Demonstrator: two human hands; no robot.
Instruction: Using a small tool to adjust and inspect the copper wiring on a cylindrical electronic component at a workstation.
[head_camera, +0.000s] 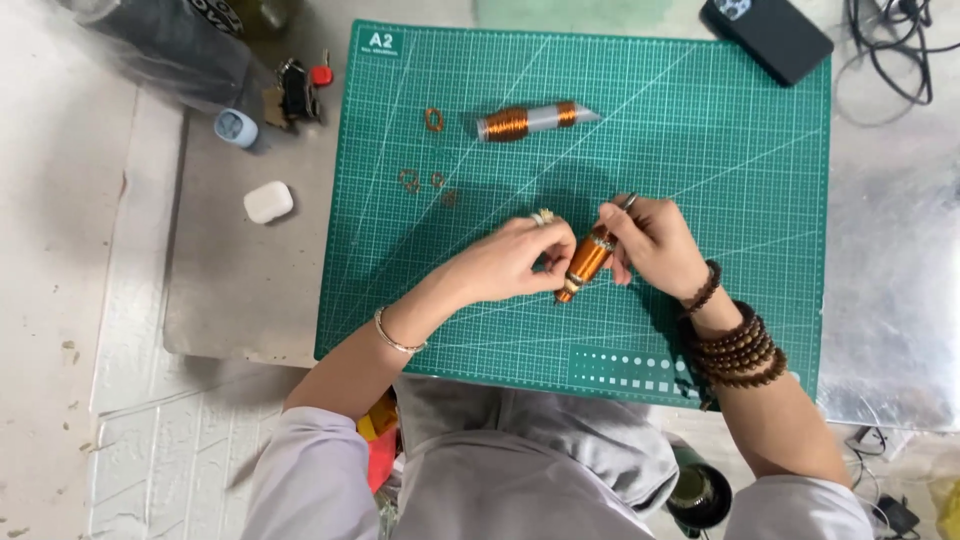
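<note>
Copper wire, wound tight and glossy on a spool, sits between both hands above the middle of a green cutting mat. The mat is ruled with a fine pale grid and diagonal lines, carries a small white label in its top left corner and a block of little white squares along its near edge. It lies on a dull grey tabletop.

The spool stands tilted, its upper end toward the right hand and its lower tip toward the person. The right hand's fingers are closed around that upper end, a ring on one finger and dark wooden bead bracelets stacked on the wrist. The left hand pinches the spool's side with thumb and fingertips; it wears a ring and a thin metal bangle.

Farther up the mat lies a second spool, a pale tube with two bands of copper winding. Left of it rest several small loops of copper wire, some oval, some bent.

Off the mat to the left sit a smooth white rounded case and a pale blue cap-like piece. A black phone overlaps the mat's top right corner, with dark cables just beyond.
</note>
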